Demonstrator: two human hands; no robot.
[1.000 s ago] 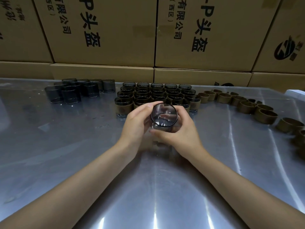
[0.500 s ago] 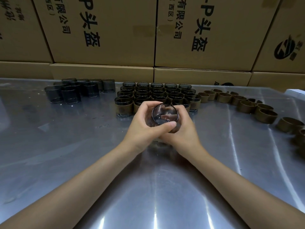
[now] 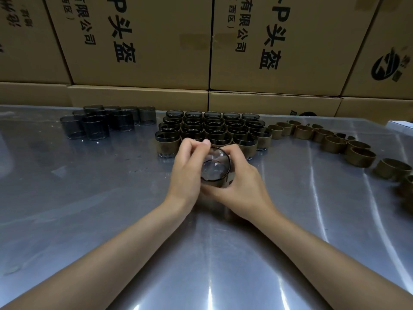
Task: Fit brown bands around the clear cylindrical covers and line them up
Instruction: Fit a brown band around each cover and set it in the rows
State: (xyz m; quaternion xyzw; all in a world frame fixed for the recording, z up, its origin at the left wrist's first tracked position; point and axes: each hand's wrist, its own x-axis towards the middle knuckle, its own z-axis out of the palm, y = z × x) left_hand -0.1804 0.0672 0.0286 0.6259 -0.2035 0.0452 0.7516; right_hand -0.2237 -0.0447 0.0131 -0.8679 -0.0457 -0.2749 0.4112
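Observation:
A clear cylindrical cover (image 3: 215,167) with a dark rim sits between both hands, its open end tilted toward me, just above the metal table (image 3: 111,209). My left hand (image 3: 187,171) grips its left side, fingers curled over the top rim. My right hand (image 3: 242,181) grips its right and lower side; a bit of brown band shows under those fingers. Behind the hands stand tight rows of banded covers (image 3: 212,130). Several bare smoky covers (image 3: 96,124) cluster at the back left. Loose brown bands (image 3: 333,143) curve along the right.
Stacked cardboard boxes (image 3: 143,41) with printed characters form a wall behind the table. A white object (image 3: 402,125) shows at the far right edge. The near half of the shiny tabletop holds only my forearms.
The cover has turned in my hands and sits slightly lower and nearer. My left thumb has come off the near rim and my left fingers now curl over the top.

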